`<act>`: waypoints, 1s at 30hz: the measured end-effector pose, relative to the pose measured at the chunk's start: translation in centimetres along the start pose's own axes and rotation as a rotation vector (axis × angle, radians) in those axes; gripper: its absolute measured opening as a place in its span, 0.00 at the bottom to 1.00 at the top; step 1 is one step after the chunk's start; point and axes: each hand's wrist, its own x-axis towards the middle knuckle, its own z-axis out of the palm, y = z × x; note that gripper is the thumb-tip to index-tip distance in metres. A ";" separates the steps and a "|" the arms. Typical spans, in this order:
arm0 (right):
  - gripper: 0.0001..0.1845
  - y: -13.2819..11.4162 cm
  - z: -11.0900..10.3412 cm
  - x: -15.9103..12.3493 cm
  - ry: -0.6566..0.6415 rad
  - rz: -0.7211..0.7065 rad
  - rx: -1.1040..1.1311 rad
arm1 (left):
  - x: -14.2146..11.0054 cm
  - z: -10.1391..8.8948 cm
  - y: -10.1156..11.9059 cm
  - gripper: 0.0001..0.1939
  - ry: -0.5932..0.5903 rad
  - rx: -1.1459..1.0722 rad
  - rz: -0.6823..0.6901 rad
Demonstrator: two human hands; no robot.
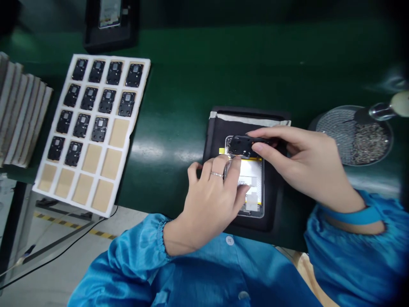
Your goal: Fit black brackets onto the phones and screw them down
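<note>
An opened phone (252, 179) with its white battery showing lies in a black holder (271, 204) on the green bench. My right hand (306, 166) pinches a small black cover part (244, 145) between thumb and fingers, holding it over the phone's top end. My left hand (211, 192), with a ring on one finger, rests curled on the phone's left edge and battery, fingertips pressing down beside the black part. Blue sleeves cover both my arms.
A white foam tray (92, 128) at the left holds several black parts in its upper pockets; the lower pockets are bare. Stacked white trays (19, 111) lie further left. A round dish of screws (354, 134) sits at the right, another fixture (110, 21) at the back.
</note>
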 end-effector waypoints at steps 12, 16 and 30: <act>0.11 -0.1 0.4 -0.2 0.028 0.025 -0.016 | -0.1 0.3 0.4 0.24 0.019 0.043 -0.009; 0.12 -0.1 0.5 -0.2 0.041 0.009 -0.010 | 0.0 0.2 0.3 0.24 0.033 0.060 0.002; 0.13 0.0 0.8 -0.2 0.040 0.000 -0.025 | 0.0 0.3 0.6 0.24 0.034 0.078 0.012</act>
